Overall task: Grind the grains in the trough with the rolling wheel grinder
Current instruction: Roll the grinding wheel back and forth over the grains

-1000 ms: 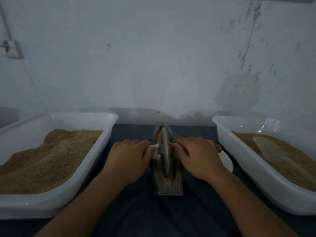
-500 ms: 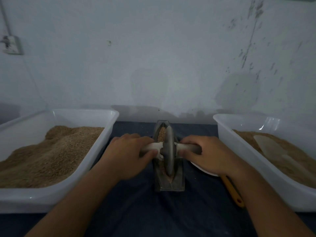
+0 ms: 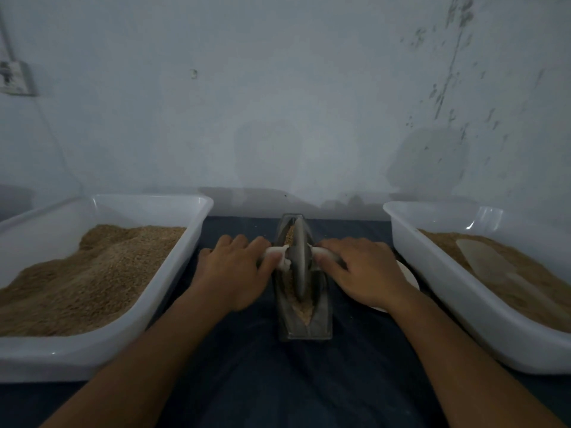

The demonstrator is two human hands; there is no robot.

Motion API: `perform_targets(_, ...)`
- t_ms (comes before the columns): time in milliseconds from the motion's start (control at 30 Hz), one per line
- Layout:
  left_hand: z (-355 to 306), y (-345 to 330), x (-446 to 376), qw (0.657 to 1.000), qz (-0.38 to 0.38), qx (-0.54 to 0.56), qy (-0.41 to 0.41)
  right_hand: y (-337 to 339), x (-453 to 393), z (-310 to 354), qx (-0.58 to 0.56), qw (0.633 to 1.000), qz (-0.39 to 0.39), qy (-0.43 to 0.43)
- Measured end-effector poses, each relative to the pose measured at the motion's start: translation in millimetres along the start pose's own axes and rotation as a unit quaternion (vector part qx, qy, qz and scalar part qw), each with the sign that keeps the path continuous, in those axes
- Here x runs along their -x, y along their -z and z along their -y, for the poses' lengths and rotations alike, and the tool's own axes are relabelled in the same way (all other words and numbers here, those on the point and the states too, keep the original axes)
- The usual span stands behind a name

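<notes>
The person is leaning over a dark cloth (image 3: 278, 381) spread on the table, and both bare forearms are reaching forward to a narrow grey trough (image 3: 304, 322) lying lengthways between them, its far end pointing at the wall (image 3: 278, 103). A grey wheel (image 3: 299, 261) is standing upright on its edge inside the trough, about midway along it, with a pale axle (image 3: 276, 252) sticking out to either side. The left hand (image 3: 234, 273) is gripping the left end of the axle, fingers curled over the top and thumb tucked against it close to the wheel. The right hand (image 3: 367, 270) is holding the right end the same way, fingers wrapped over it. Pale crushed grains (image 3: 304, 310) are lying in the near part of the trough just in front of the wheel, and more are showing behind it at the far end. A white tub (image 3: 191, 242) heaped with brown grain is sitting to the left, and a second white tub (image 3: 432, 273) is sitting to the right with a pale scoop (image 3: 482, 257) resting on its grain. A white dish (image 3: 408, 274) is peeking out from under the right wrist, beside the right tub.
</notes>
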State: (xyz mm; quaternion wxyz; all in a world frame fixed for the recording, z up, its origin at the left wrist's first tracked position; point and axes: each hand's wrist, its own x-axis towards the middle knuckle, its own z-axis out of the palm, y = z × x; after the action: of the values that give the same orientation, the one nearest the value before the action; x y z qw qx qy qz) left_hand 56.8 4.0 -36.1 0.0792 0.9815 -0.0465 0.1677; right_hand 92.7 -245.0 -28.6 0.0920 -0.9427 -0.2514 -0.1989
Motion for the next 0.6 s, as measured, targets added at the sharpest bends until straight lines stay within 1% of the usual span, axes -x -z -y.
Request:
perform_targets(233,-5,-13,-28,0.995,-0.081,-0.046,0.036,-21,-24,-6,0.033,0.999,-0.028,-0.029)
perform_targets(367,-6,-13,-46,0.989,-0.080,-0.124,0.019,-31,-38,-16,0.018,0.998,-0.035,-0.051)
perform_targets(467,-6,-12,-58,0.988,-0.059,-0.137,0.040,-36,-46,-21,0.012,0.997,-0.043,-0.060)
perform_targets(600,-5,-14,-67,0.983,-0.051,-0.175,0.025,-36,-51,-23,0.034,0.995,-0.071,-0.056)
